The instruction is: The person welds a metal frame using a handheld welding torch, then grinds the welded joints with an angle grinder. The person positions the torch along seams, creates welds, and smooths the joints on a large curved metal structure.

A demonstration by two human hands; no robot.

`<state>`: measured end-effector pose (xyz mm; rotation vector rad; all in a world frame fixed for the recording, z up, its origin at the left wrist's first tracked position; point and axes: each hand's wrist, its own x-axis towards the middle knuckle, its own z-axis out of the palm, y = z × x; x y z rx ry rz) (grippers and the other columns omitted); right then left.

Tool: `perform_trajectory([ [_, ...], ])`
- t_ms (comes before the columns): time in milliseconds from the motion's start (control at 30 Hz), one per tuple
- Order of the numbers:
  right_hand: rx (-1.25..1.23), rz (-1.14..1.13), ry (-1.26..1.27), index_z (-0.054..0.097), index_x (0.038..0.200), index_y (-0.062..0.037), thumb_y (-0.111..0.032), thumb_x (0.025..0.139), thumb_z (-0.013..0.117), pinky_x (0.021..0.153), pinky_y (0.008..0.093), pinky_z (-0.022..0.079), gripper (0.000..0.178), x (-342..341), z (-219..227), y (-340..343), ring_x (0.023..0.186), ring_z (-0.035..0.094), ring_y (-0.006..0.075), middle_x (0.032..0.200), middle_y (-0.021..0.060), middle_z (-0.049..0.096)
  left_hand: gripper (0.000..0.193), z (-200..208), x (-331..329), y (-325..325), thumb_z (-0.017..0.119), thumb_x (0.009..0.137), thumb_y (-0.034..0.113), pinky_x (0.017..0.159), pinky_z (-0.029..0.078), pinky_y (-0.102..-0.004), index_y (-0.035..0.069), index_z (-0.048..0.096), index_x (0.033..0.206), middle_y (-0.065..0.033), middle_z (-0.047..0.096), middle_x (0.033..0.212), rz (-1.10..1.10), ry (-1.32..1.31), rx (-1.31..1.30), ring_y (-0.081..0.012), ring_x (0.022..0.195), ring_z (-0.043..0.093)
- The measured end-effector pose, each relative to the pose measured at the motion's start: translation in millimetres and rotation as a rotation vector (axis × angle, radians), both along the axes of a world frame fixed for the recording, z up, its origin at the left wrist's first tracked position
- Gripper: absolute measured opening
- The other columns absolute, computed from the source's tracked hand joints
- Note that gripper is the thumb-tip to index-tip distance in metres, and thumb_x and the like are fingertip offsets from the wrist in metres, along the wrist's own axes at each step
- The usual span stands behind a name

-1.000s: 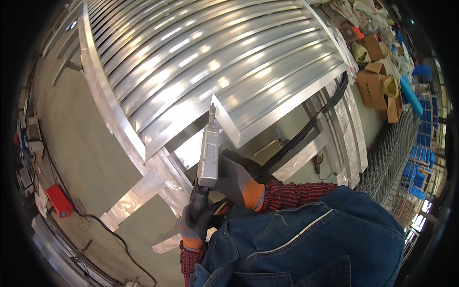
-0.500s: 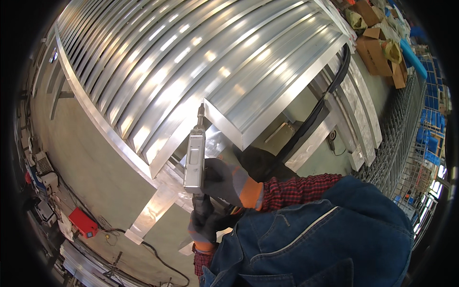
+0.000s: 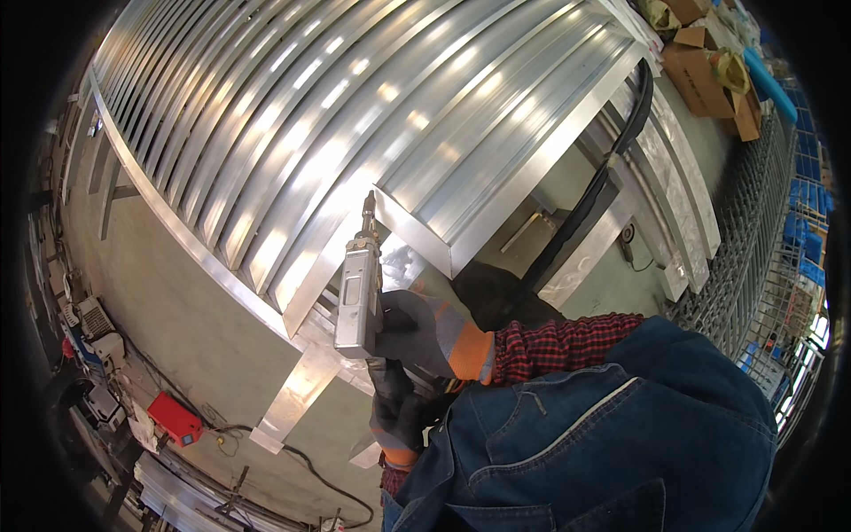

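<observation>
A silver, box-bodied welding gun (image 3: 357,301) with a narrow dark nozzle points away from me. Its tip meets the inner corner of a notch in a ribbed aluminium panel (image 3: 496,177). My right hand (image 3: 412,332), in a grey and black glove with an orange cuff, is closed against the gun's right side; the fingertips are hidden behind its body. Just below, my left hand (image 3: 401,417), gloved alike, is closed at the black rear part of the gun, partly covered by my jacket.
Metal legs, one a flat bright strip (image 3: 297,395), stand under the panel. A black hose (image 3: 567,235) runs past its right edge. Cardboard boxes (image 3: 709,75) and wire mesh (image 3: 753,222) are at the right. A red case (image 3: 175,418) and cables lie on the floor at left.
The whole view has shifted and turned slightly. Both hands keep their hold on the welding gun, and its tip stays at the notch corner.
</observation>
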<state>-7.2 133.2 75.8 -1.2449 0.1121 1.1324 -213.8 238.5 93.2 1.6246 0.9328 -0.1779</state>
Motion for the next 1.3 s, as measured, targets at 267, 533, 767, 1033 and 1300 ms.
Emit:
perform_trajectory([
  [267,0.041,0.008,-0.057,0.071,0.130,0.0004,-0.034,0.096,0.087,0.097,0.0335,0.057,0.051,-5,-19,0,0.107,0.073,0.0160,0.119,0.0091,0.080,0.037,6,7,-2,0.077,0.095,0.019,0.072,0.055,-0.0355,-0.004,0.070,0.124,-0.0094,0.076,0.096,0.029,0.059,-0.015,-0.0175,0.082,0.069],
  [533,0.018,0.029,-0.067,0.071,0.131,-0.0010,-0.037,0.096,0.087,0.097,0.0344,0.057,0.052,-4,-21,-1,0.106,0.073,0.0169,0.116,0.0102,0.080,0.050,-6,1,0,0.073,0.100,0.028,0.070,0.055,-0.0345,-0.004,0.067,0.138,-0.0111,0.077,0.106,-0.022,-0.022,0.023,-0.0182,0.082,0.070],
  [767,0.044,0.041,-0.040,0.065,0.138,0.0042,-0.010,0.099,0.081,0.103,0.0357,0.060,0.044,4,-14,-1,0.114,0.073,0.0185,0.127,0.0133,0.078,0.050,-13,-1,-2,0.073,0.101,0.034,0.066,0.053,-0.0321,-0.004,0.069,0.133,-0.0088,0.076,0.102,0.017,-0.049,0.012,-0.0165,0.079,0.069],
  [1033,-0.006,0.026,0.006,0.063,0.139,0.0037,-0.012,0.100,0.082,0.107,0.0362,0.059,0.047,4,-7,-5,0.118,0.072,0.0197,0.131,0.0139,0.077,0.048,-10,4,-3,0.075,0.100,0.036,0.068,0.053,-0.0333,-0.004,0.070,0.127,-0.0077,0.076,0.098,0.036,-0.025,0.000,-0.0174,0.080,0.068],
  [1300,0.018,0.013,-0.034,0.068,0.132,0.0031,-0.037,0.095,0.088,0.098,0.0342,0.058,0.058,-3,-25,0,0.109,0.072,0.0168,0.119,0.0104,0.079,0.055,-13,-2,0,0.074,0.101,0.038,0.074,0.055,-0.0336,-0.004,0.068,0.136,-0.0100,0.076,0.110,0.005,-0.028,-0.014,-0.0179,0.089,0.070],
])
